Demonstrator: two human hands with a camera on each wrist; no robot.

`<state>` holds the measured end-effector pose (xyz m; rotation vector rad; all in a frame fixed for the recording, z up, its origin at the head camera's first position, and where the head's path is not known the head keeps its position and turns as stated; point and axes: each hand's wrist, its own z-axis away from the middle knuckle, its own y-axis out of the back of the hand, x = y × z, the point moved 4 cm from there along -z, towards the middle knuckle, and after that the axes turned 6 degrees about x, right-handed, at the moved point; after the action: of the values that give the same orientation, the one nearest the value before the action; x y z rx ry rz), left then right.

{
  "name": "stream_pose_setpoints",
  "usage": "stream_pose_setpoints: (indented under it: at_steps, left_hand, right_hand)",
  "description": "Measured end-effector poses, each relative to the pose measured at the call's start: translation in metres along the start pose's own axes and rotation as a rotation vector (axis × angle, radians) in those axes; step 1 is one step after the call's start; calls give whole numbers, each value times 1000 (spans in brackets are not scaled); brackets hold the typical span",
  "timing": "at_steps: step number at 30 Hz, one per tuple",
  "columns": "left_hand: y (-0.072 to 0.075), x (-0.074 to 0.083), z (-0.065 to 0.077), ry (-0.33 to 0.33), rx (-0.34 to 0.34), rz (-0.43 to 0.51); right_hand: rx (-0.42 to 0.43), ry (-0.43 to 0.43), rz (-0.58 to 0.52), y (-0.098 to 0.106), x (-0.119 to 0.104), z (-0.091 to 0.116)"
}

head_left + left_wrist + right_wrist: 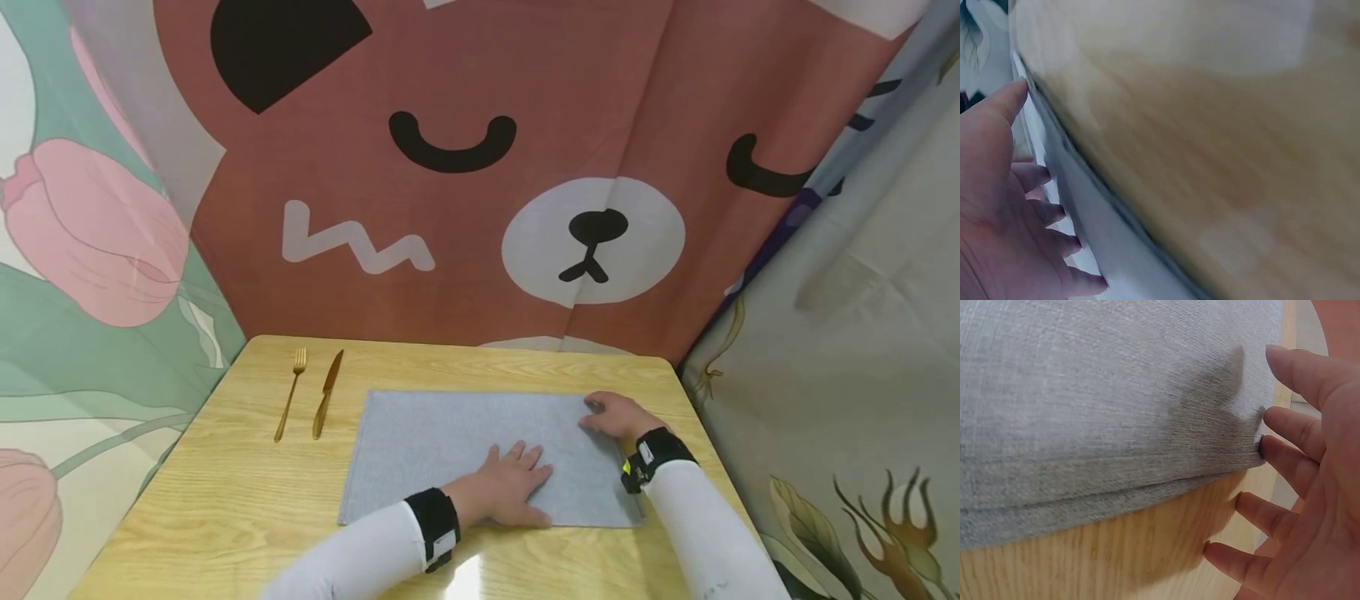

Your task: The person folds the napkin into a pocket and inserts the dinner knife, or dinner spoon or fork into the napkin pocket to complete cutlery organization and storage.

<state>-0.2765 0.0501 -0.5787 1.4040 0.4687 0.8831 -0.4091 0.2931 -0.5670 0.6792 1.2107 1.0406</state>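
A grey cloth placemat [450,433] lies spread on the wooden table. With fingers fanned out, my left hand [506,487] rests on its near half, right of the middle. In the left wrist view the fingertips touch the placemat [1116,244], and the thumb reaches its near edge. My right hand [618,415] is at the far right corner of the placemat. The right wrist view shows its fingers loosely extended, fingertips right at the corner and edge of the placemat [1085,394], which shows two layers there. Neither hand grips anything.
On the table's left side lie a gold fork [289,400] and a gold knife [327,396], side by side and roughly parallel. Behind the table [202,492] hangs a curtain [465,308] with a bear face. Patterned fabric hangs on both sides.
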Motion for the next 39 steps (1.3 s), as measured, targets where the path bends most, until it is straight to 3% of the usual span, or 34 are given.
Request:
stream_pose_setpoints:
  at_steps: [6,11,14,20,23,26,32,39]
  left_hand:
    - [-3,32,-13,-83,-13,-30]
    - [-9,49,-24,-176,24,-112]
    - [-13,58,-28,-263,73,-181]
    - [-12,77,-31,-426,250,-297]
    - [-9,85,-31,-469,276,-320]
    - [-4,90,-32,-479,235,-312]
    - [2,90,-33,-420,129,-236]
    - [3,81,-25,-344,154,-219]
  right_hand:
    - [-21,-6,-12,5,-2,-1]
    - [-24,-9,-20,8,-5,-1]
    - [-27,3,-21,8,-6,0]
    - [-25,20,-9,8,-6,1]
    - [-21,15,-7,8,-7,2]
    - [-22,11,-5,8,-7,2]
    - [-26,12,-3,8,-5,2]
    - [-30,20,-9,8,-2,2]
